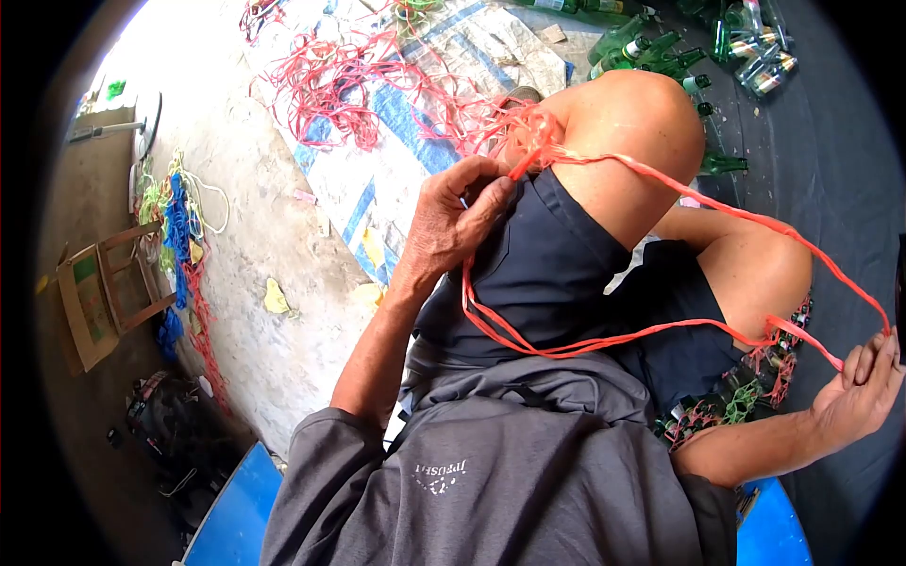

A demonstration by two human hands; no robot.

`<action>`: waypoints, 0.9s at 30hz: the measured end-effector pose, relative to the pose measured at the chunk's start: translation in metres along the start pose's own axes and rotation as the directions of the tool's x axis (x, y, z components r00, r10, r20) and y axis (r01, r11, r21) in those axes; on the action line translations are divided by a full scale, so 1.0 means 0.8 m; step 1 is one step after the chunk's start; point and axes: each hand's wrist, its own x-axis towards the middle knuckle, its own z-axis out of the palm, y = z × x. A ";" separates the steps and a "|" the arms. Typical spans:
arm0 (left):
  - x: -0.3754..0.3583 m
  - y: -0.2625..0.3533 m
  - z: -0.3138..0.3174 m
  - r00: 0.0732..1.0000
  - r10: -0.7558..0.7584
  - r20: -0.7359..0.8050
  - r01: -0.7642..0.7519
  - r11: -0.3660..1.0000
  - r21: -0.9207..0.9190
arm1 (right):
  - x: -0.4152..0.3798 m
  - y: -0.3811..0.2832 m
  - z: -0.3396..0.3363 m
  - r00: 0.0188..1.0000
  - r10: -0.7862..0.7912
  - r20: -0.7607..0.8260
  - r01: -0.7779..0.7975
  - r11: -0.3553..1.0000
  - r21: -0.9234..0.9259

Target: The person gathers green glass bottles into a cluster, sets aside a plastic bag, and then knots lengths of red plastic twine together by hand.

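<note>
Red plastic twine (pixel 736 213) runs in a long loop across my lap and over my raised knee. My left hand (pixel 461 212), closed with thumb against fingers, pinches the twine beside a bunched red tangle (pixel 528 130) at the knee. Far out to the right, my right hand (pixel 864 377) is closed on the other end of the loop, with strands entering between its fingertips. The upper strand between the hands is stretched fairly straight, while the lower one sags over my dark shorts (pixel 538 274).
Loose red twine (pixel 330 90) lies heaped on a blue-and-white sheet (pixel 406 123). Green glass bottles (pixel 661 57) lie at the upper right. On the left are a cardboard piece (pixel 87 307), hanging blue twine (pixel 176 222) and a black bag (pixel 175 424). Twine scraps (pixel 741 401) lie beside my right forearm.
</note>
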 end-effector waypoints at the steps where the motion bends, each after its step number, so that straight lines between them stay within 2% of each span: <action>1: 0.000 -0.001 -0.002 1.000 -0.018 -0.024 0.018 1.000 -0.014 | 0.004 0.001 -0.007 1.000 -0.005 -0.001 0.005 1.000 0.013; 6: 0.007 -0.003 -0.015 0.990 0.004 -0.140 -0.021 0.992 -0.123 | 0.020 0.004 -0.040 0.999 -0.038 -0.012 0.038 0.997 0.067; 9: 0.011 -0.007 -0.022 0.975 0.014 -0.221 -0.054 0.983 -0.177 | 0.026 0.009 -0.051 0.994 -0.058 -0.092 0.063 0.996 0.057; 15: 0.014 -0.012 -0.045 0.935 0.018 -0.354 -0.086 0.981 -0.177 | 0.046 0.022 -0.108 0.999 -0.048 -0.023 0.052 0.972 0.231; 23: 0.019 -0.019 -0.078 0.869 0.040 -0.493 -0.143 0.974 -0.175 | 0.069 0.051 -0.177 0.994 0.086 0.074 -0.104 0.952 0.288; 27: 0.018 -0.029 -0.101 0.868 0.086 -0.490 -0.168 0.978 -0.126 | 0.057 0.068 -0.192 0.986 0.128 0.110 -0.156 0.938 0.311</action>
